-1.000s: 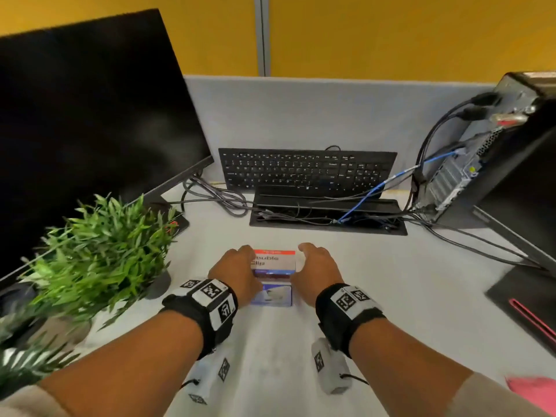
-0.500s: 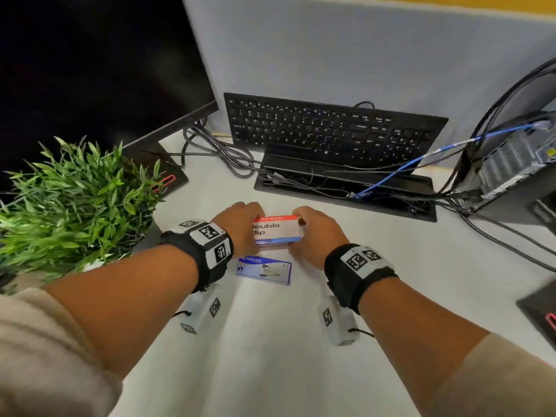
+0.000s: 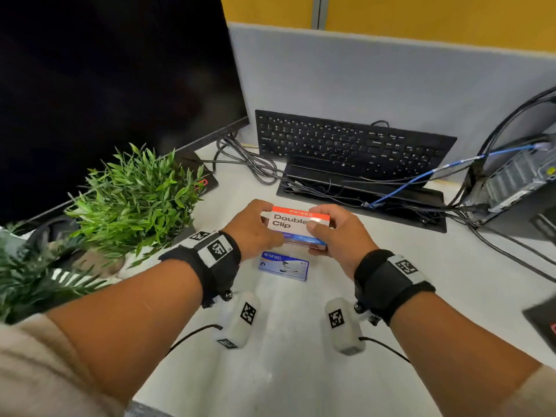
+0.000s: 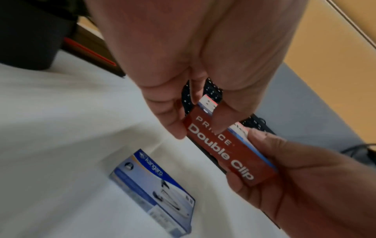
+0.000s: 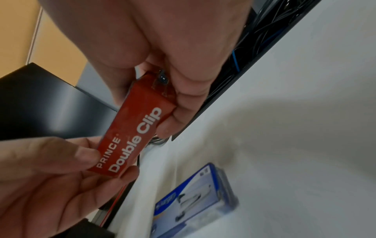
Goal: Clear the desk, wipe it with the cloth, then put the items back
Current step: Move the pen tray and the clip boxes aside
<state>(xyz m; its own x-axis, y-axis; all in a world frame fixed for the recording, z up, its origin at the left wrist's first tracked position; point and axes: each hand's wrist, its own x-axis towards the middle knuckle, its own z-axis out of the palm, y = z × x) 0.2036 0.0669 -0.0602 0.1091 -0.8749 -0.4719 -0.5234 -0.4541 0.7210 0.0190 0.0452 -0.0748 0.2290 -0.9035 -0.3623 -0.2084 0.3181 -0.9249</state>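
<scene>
We hold the Double Clip box (image 3: 296, 225) off the counter (image 3: 279, 371), left hand (image 3: 254, 228) and right hand (image 3: 338, 236) clamped on its short ends, long axis running between them, stapler box (image 3: 284, 265) lying just below

Monitor (image 3: 105, 85) cut off at top and left edges. PC tower (image 3: 517, 182) cut at right edge, back panel too blurred to read. Dark object (image 3: 541, 323) at right edge cut off, unidentifiable. Plant (image 3: 132, 197) pot mostly hidden by leaves. Clip box (image 3: 296, 225) ends hidden under left hand (image 3: 252, 227) and right hand (image 3: 340, 233); small print along its blue strip unreadable. Stapler box (image 3: 284, 265) far edge hidden behind clip box; blurred in both wrist views, corner cut by bottom edge in right wrist view.
</scene>
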